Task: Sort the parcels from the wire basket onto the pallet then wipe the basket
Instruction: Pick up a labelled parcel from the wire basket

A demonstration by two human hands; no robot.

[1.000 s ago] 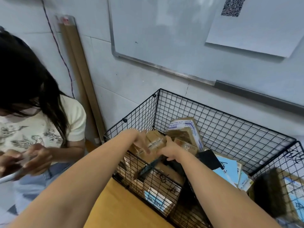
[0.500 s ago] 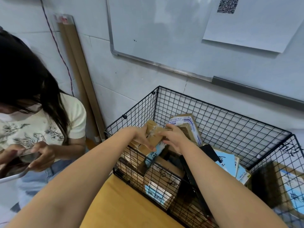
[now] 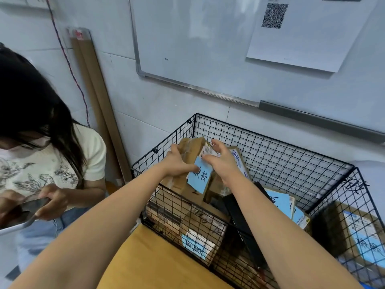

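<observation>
Your left hand (image 3: 177,162) grips a cardboard parcel (image 3: 188,150) by its left side; your right hand (image 3: 224,163) curls round its right edge. The parcel, blue label (image 3: 200,177) facing you, sits above the wire basket (image 3: 281,159) at 12 o'clock. Other parcels (image 3: 280,202) lie inside. A person (image 3: 52,163) holding a tablet (image 3: 18,215) stands at 9 o'clock.

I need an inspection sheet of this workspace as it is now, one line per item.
Surface: yellow top at the near side of the basket.
Job's things: basket holds other parcels; one parcel held over it; pallet not seen.
Clutter: second basket at right, box inside.
Grippers: left hand grips the parcel; right hand curls at its edge, hold unclear.
Cables: thin cable down the wall.
Surroundings: whiteboard, QR sheet, cardboard strips against wall, person holding tablet.
</observation>
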